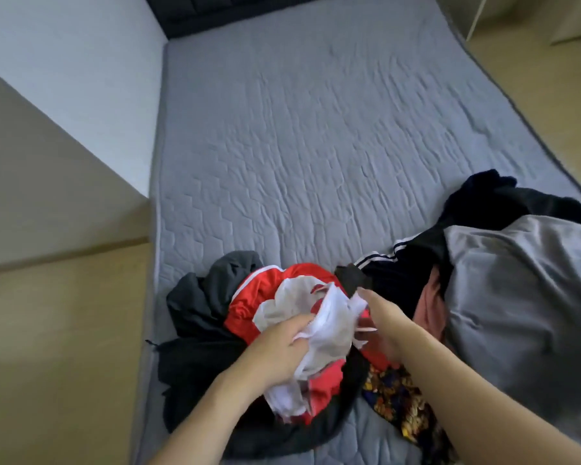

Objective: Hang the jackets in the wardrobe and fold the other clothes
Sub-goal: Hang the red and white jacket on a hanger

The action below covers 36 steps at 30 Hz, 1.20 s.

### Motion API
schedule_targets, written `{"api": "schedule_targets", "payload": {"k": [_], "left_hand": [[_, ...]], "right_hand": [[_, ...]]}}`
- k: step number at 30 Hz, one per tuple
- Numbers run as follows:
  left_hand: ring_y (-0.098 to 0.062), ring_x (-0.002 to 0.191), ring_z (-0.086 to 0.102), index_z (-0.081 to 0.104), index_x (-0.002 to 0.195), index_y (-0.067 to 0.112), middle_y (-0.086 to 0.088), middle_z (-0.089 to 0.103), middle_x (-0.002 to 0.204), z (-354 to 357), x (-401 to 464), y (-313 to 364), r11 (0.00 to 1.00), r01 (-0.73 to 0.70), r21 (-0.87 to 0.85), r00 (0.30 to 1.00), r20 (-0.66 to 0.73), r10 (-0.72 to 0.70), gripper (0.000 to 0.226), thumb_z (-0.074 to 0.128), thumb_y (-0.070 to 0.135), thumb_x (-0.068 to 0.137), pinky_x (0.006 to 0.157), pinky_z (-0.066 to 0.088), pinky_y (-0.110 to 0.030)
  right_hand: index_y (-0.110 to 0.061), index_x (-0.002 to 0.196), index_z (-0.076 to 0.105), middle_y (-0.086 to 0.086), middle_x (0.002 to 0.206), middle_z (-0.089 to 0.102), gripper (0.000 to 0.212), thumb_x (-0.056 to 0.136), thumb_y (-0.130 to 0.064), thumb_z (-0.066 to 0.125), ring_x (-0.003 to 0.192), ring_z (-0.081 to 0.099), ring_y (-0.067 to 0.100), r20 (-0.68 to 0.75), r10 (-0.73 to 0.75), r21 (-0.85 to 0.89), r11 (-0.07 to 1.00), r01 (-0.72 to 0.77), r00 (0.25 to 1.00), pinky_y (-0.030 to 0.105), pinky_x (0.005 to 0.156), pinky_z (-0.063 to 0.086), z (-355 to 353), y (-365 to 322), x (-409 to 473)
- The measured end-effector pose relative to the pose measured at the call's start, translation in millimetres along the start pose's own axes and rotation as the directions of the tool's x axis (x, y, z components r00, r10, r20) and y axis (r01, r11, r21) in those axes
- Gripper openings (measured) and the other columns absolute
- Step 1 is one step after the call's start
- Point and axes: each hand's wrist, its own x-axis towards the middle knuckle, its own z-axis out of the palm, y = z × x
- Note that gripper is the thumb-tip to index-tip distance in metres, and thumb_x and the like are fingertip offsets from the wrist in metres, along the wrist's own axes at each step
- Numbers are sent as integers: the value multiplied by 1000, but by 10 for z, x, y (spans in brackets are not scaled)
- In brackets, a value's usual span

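Red-and-white garment [302, 317] lies bunched at lower centre on the grey mattress [316, 146]; the left hand [279, 350] grips its white lining, the right hand [383, 320] apparently pinches it too. Dark jackets [195, 313] surround it.

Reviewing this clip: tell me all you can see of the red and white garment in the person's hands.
The red garment is a shiny, sporty-looking piece with a white mesh lining turned outward and white stripes along one edge. It is crumpled, not folded, and sits on top of a dark jacket near the mattress's near edge. The left hand grips the white lining; the right hand touches its right side, its grip unclear. Its exact type cannot be told.
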Motion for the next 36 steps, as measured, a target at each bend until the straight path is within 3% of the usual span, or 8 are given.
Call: {"api": "schedule_targets", "payload": {"k": [2, 6, 13, 20, 25, 28, 33, 36], "left_hand": [[-18, 92, 61, 49, 110, 39, 7, 67, 100, -405, -752, 475, 980, -79, 183, 992, -86, 96, 36, 35, 31, 78, 74, 49, -35], [-36, 79, 54, 24, 86, 37, -9, 62, 85, -840, -2006, 1201, 896, -146, 419, 976, -85, 199, 18, 40, 28, 84, 56, 34, -39], [-11, 65, 53, 54, 82, 18, -6, 60, 83, -1663, -4002, 550, 935, 264, -239, 915, -245, -321, 14, 50, 7, 88, 65, 44, -24], [-9, 96, 59, 54, 122, 23, 5, 61, 115, -2579, -5455, -250, 855, 29, -517, 520, -723, -455, 33, 55, 19, 90, 70, 45, -23], [-8, 107, 62, 53, 118, 42, 13, 68, 107, -3077, -6394, -700, 722, -382, -577, 459, -796, -393, 53, 65, 47, 66, 94, 47, -34], [-5, 102, 65, 41, 125, 46, 18, 68, 108, -3384, -6796, -1005, 741, -398, -540, 419, -826, -377, 74, 73, 62, 59, 88, 49, -29], [-5, 83, 64, 57, 115, 24, 11, 66, 96, -3980, -7219, -1575, 852, -281, -442, 65, -894, -443, 34, 56, 36, 82, 63, 48, -20], [-13, 67, 62, 67, 103, 19, 4, 67, 81, -4334, -7664, -2025, 851, -285, -441, -161, -853, -496, 31, 42, 17, 87, 51, 41, -17]], "right_hand": [[-9, 89, 70, 13, 88, 70, 47, 84, -55, 59, 78, 66, 28, 183, 113, -57, 993, -104, 977, 33, 64, 50, 222, -332, -552], [-1, 92, 59, 17, 84, 64, 11, 92, -8, 51, 75, 62, 28, 243, 30, -178, 984, 14, 969, 34, 70, 51, 908, -765, -1592], [-2, 64, 57, 11, 49, 55, 25, 79, -2, 37, 41, 51, 24, 543, -279, -223, 862, 456, 792, 27, 49, 47, 2629, -1189, -3531], [-1, 75, 62, 15, 67, 61, 26, 87, -12, 42, 59, 59, 26, 860, -246, -116, 758, 642, 447, 31, 62, 51, 4330, -581, -5309], [-1, 99, 58, 15, 90, 62, 26, 98, -18, 38, 85, 63, 26, 948, -292, 195, 850, 489, 129, 33, 88, 50, 5552, -275, -6226], [0, 127, 55, 15, 123, 60, 40, 101, -27, 40, 118, 57, 25, 948, -310, 229, 826, 515, 76, 33, 109, 39, 6240, -51, -6624], [-11, 131, 54, 6, 116, 67, 45, 101, -43, 42, 102, 66, 13, 937, -339, 269, 552, 790, -82, 26, 90, 49, 7203, 324, -6971], [-23, 138, 45, -2, 129, 58, 40, 103, -40, 36, 118, 54, 12, 903, -384, 270, 159, 949, -193, 29, 102, 41, 7742, 403, -6928]]}}
